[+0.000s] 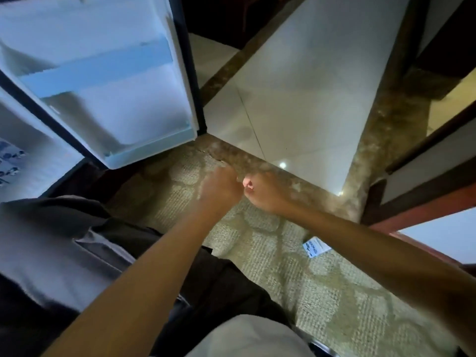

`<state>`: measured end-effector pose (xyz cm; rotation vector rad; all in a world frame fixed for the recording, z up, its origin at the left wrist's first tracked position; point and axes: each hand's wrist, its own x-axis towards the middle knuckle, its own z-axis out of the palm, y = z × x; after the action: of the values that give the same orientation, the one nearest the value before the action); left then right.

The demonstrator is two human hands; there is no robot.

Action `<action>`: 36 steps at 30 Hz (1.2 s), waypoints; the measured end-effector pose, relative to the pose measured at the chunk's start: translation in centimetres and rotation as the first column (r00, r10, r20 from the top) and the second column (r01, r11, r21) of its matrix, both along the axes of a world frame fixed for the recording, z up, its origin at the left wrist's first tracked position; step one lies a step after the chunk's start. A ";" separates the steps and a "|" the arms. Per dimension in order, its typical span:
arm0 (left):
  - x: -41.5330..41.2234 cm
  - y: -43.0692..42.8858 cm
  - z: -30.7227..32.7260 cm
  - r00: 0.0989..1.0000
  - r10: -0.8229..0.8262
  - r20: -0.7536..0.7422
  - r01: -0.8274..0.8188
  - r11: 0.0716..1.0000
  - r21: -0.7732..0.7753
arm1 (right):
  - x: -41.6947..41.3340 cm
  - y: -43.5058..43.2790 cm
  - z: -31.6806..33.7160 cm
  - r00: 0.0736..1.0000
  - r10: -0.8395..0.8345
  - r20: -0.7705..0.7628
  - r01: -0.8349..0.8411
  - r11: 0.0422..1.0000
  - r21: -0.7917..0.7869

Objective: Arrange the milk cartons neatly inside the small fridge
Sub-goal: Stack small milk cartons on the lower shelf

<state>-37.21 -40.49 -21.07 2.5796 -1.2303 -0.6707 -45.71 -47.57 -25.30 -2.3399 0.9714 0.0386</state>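
Note:
The small fridge's open door (103,81) swings out at upper left, its white inner shelves bare. A sliver of the fridge interior (33,155) shows at the left edge, with a blue-patterned carton (10,161) partly visible inside. My left hand (221,188) and my right hand (262,191) hover side by side over the carpet edge, both curled into fists with nothing visible in them. A small white carton or card with blue print (315,248) lies on the carpet, partly hidden under my right forearm.
Patterned beige carpet (296,279) meets a brown marble strip (257,161) and glossy white floor tiles (309,86). Dark wooden furniture with a reddish edge (425,210) stands at right. My knees and dark clothing fill the lower left.

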 end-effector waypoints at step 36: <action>-8.1 -1.8 -6.3 0.889 -0.442 -0.116 0.456 0.839 0.296 | -15.1 -1.4 -15.6 0.896 -0.239 -0.375 0.314 0.937 0.155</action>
<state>-45.36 -42.34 -27.37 2.5000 -1.8811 -1.0873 -60.79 -48.92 -40.88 -2.0132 1.3970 0.4394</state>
